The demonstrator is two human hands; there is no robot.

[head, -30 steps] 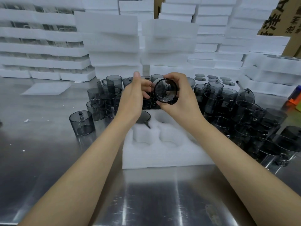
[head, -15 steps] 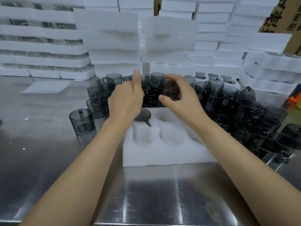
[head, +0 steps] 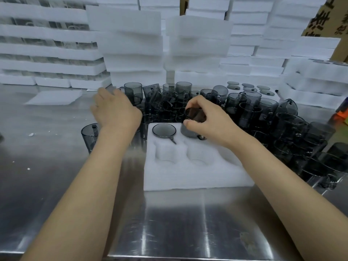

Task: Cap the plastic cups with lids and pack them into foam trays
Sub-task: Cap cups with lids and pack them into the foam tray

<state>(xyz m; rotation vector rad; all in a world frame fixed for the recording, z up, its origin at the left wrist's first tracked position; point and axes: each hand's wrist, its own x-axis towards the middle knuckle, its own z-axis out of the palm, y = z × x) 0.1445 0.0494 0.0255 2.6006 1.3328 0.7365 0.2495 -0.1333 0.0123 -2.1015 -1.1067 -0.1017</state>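
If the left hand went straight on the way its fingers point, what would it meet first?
Likely the stacked foam trays at the back; the left hand points away and slightly left, just passing the tall grey cup. Blur leaves depth unclear.

A stainless-steel table [head: 178, 223] carries small white crumbs [head: 31, 134] at its left. A printed cardboard box [head: 323, 21] stands rear right; an orange-and-blue object [head: 343, 114] lies at the right edge.
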